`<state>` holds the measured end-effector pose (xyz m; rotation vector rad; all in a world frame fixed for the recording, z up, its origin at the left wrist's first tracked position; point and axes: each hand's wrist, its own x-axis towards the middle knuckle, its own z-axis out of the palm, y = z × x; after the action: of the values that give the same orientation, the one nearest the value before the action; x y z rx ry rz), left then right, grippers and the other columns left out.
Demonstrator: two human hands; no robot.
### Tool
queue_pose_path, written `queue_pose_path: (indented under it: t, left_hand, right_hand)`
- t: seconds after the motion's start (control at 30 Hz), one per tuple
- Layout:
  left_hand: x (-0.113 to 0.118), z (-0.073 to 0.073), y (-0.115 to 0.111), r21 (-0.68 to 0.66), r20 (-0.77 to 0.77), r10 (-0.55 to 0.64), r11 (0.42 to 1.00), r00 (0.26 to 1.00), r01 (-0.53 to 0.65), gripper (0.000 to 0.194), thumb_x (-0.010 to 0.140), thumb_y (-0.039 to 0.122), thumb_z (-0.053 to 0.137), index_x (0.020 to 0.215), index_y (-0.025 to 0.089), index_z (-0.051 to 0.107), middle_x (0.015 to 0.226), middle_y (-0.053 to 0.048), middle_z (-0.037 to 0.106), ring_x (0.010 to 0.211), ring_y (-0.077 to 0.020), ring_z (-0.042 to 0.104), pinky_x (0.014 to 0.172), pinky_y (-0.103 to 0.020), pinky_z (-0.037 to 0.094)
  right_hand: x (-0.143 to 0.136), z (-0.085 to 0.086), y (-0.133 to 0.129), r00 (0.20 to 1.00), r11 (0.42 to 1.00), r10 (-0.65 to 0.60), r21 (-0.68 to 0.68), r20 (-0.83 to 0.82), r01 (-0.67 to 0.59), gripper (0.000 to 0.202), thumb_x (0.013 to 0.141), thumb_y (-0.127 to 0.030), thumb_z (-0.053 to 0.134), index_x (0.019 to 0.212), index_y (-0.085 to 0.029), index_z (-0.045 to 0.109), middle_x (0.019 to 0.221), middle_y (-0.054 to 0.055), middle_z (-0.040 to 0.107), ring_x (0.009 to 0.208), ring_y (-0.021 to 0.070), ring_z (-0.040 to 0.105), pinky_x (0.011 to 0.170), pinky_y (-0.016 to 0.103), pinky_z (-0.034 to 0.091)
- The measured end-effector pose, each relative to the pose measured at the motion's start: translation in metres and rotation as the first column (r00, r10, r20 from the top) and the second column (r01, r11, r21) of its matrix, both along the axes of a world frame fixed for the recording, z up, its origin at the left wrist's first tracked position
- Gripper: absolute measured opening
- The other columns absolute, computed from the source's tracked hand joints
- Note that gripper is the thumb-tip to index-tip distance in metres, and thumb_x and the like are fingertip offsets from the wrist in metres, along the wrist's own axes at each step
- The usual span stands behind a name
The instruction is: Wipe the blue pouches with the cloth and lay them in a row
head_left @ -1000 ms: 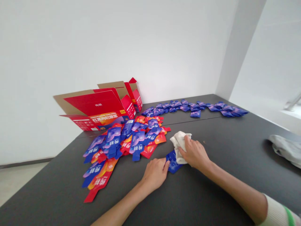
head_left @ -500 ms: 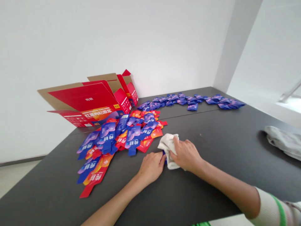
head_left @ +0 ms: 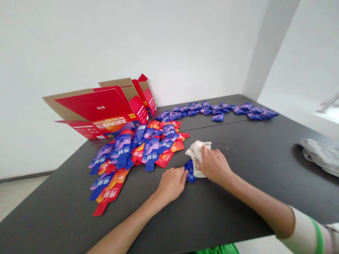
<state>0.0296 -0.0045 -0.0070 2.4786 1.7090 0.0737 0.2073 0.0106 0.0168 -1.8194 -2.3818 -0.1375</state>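
Red carton (head_left: pixel 113 106): at far left, flaps open, printed face toward the near side, long axis left to right. Second red carton (head_left: pixel 149 102): just behind and to its right, also open-flapped, near the white wall (head_left: pixel 201 53).

Packaging pile (head_left: pixel 150 146): flat red and blue pieces, overlapping, left of centre on the dark table (head_left: pixel 254 155); the nearest red piece runs from far right to near left, its narrow tab pointing near left.

Left hand (head_left: pixel 172 183): narrow, fingers curled, thumb closed on the left end of the blue packet.

Blue packet (head_left: pixel 190 176): one, flat on the table between the two hands, right of the pile; its long axis appears to run left to right, tilting toward near right, though cloth and thumb cover much of it.

White cloth (head_left: pixel 197 155): one, bunched, lying over the packet's right part, loose edge pointing far left.

Right hand (head_left: pixel 215 164): closed around the cloth; forearm runs to near right, into a pale sleeve (head_left: pixel 304 225) with a green band.

Blue pouches (head_left: pixel 203 108): uneven row along the table's far side, running left to right.

Grey cloth (head_left: pixel 321 157): crumpled, at the right.
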Motion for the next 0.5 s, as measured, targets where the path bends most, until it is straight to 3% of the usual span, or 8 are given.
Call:
queue_pose_path:
  t: [0.1, 0.23, 0.3, 0.4, 0.5]
  left_hand:
    - [-0.0003, 0.0003, 0.0001, -0.007, -0.003, 0.008, 1.0, 1.0, -0.008, 0.043, 0.097, 0.037, 0.025, 0.088, 0.019, 0.062, 0.087, -0.009, 0.068, 0.082, -0.0231, 0.065, 0.07, -0.031, 0.043]
    - [-0.0005, 0.0001, 0.0, -0.007, 0.003, -0.004, 1.0, 1.0, 0.004, 0.044, 0.097, 0.041, 0.024, 0.09, 0.02, 0.062, 0.088, -0.008, 0.068, 0.084, -0.0228, 0.064, 0.072, -0.031, 0.044]
    - [-0.0004, 0.0001, -0.0004, -0.004, 0.005, -0.004, 1.0, 1.0, 0.004, 0.045, 0.097, 0.04, 0.023, 0.09, 0.02, 0.063, 0.088, -0.009, 0.068, 0.083, -0.0235, 0.064, 0.072, -0.032, 0.044]
    - [0.0002, 0.0008, -0.0015, 0.0, 0.01, -0.002, 1.0, 1.0, 0.002, 0.044, 0.097, 0.038, 0.024, 0.089, 0.019, 0.063, 0.087, -0.01, 0.068, 0.082, -0.0249, 0.065, 0.07, -0.033, 0.044]
    - [0.0007, 0.0019, -0.003, 0.001, 0.019, -0.006, 1.0, 1.0, 0.006, 0.045, 0.097, 0.04, 0.023, 0.09, 0.02, 0.063, 0.087, -0.009, 0.068, 0.082, -0.025, 0.065, 0.07, -0.033, 0.045]
  right_hand:
    - [-0.001, -0.0005, -0.0019, 0.991, 0.991, 0.132, -0.019, -0.016, -0.132, 0.029, 0.091, -0.033, 0.041, 0.111, -0.012, 0.042, 0.093, 0.012, 0.064, 0.086, 0.0248, 0.063, 0.078, 0.033, 0.039]
    - [0.0011, 0.001, 0.0019, 0.996, 0.996, -0.081, -0.034, 0.02, 0.082, 0.028, 0.091, -0.035, 0.042, 0.105, -0.011, 0.044, 0.09, 0.015, 0.064, 0.082, 0.0263, 0.064, 0.076, 0.035, 0.039]
    - [0.0003, 0.0012, -0.0004, 0.998, 0.999, -0.051, -0.007, 0.021, 0.051, 0.025, 0.091, -0.033, 0.042, 0.104, -0.011, 0.045, 0.093, 0.014, 0.063, 0.085, 0.0265, 0.063, 0.076, 0.035, 0.038]
    - [-0.0012, -0.0002, -0.0057, 0.994, 0.994, 0.107, 0.009, -0.004, -0.107, 0.025, 0.09, -0.029, 0.042, 0.107, -0.012, 0.044, 0.093, 0.011, 0.064, 0.087, 0.0257, 0.062, 0.077, 0.035, 0.038]
    - [0.0011, -0.0018, -0.0039, 1.0, 1.0, 0.0, -0.014, 0.003, 0.0, 0.026, 0.091, -0.033, 0.042, 0.105, -0.011, 0.044, 0.087, 0.012, 0.065, 0.08, 0.0258, 0.063, 0.075, 0.036, 0.038]
